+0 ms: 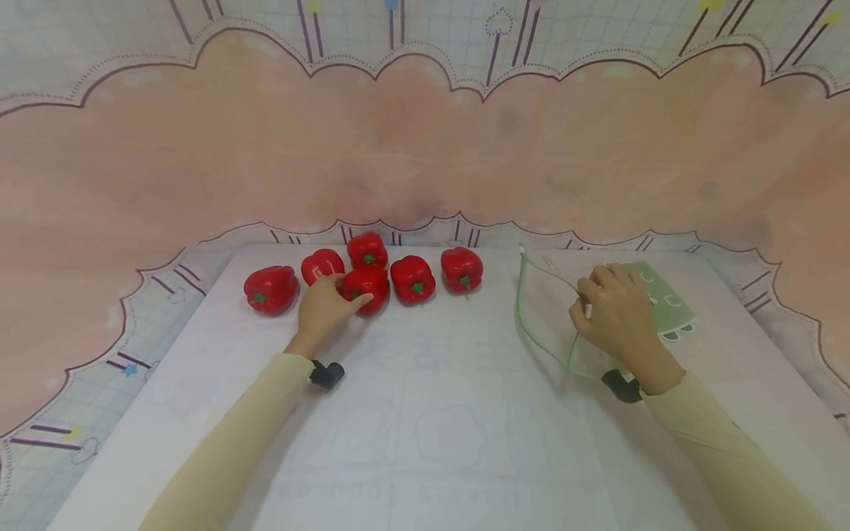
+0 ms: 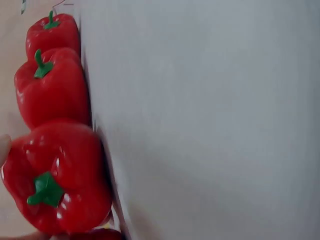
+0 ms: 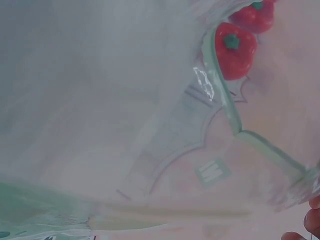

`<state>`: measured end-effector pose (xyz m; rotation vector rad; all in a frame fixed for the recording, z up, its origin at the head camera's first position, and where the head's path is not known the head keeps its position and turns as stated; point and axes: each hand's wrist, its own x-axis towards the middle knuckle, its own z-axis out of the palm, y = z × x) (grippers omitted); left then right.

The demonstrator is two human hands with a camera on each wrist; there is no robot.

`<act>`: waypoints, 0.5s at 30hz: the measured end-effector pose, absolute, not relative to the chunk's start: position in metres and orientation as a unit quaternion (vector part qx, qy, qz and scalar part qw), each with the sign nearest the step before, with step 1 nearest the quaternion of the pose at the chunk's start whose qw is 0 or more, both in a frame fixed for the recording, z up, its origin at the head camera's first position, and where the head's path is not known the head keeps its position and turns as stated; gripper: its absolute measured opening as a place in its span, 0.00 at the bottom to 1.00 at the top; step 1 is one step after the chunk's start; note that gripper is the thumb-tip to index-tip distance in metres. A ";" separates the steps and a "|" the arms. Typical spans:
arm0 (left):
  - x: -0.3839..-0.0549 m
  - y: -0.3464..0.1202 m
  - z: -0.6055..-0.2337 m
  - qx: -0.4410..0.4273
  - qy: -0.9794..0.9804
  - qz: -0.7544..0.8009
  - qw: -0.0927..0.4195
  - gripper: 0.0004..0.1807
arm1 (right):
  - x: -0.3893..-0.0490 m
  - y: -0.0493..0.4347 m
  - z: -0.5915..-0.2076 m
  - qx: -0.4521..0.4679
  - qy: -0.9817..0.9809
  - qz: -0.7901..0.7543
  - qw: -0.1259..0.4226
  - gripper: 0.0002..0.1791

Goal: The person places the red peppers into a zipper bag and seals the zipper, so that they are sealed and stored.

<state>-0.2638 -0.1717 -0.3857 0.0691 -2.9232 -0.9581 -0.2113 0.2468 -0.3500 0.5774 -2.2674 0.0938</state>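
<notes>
My left hand (image 1: 324, 311) grips a red bell pepper (image 1: 367, 290), its thumb on the near right side and its fingers at the far left. In the left wrist view this pepper (image 2: 75, 170) shows its green stem, with fingertips at the frame's edges. My right hand (image 1: 616, 313) pinches the rim of a clear plastic bag with a green printed panel (image 1: 667, 299). The bag's green-edged mouth gapes toward the peppers. Through the right wrist view, the green rim (image 3: 223, 95) hangs spread, with fingertips at the lower right corner.
Around the held pepper sit several more red bell peppers: one at the far left (image 1: 271, 290), one behind (image 1: 367, 251), and two to the right (image 1: 412, 279). They rest on a white table (image 1: 425, 413). A patterned cloth backdrop (image 1: 412, 155) rises behind.
</notes>
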 end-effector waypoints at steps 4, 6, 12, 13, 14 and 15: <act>-0.263 -0.165 -0.385 0.033 -0.952 -0.302 0.038 0.44 | -0.212 0.247 -0.351 0.228 -0.891 0.035 0.392 0.07; -0.264 -0.162 -0.385 0.040 -0.952 -0.300 0.039 0.44 | -0.212 0.247 -0.351 0.228 -0.890 0.035 0.393 0.07; -0.267 -0.159 -0.388 0.046 -0.950 -0.307 0.041 0.44 | -0.213 0.246 -0.352 0.228 -0.889 0.037 0.395 0.07; -0.267 -0.159 -0.389 0.045 -0.949 -0.311 0.040 0.44 | -0.213 0.246 -0.352 0.228 -0.889 0.037 0.395 0.07; -0.267 -0.160 -0.389 0.043 -0.947 -0.316 0.039 0.44 | -0.213 0.246 -0.352 0.229 -0.889 0.037 0.395 0.07; -0.267 -0.161 -0.390 0.042 -0.946 -0.321 0.038 0.44 | -0.213 0.246 -0.352 0.229 -0.889 0.038 0.396 0.07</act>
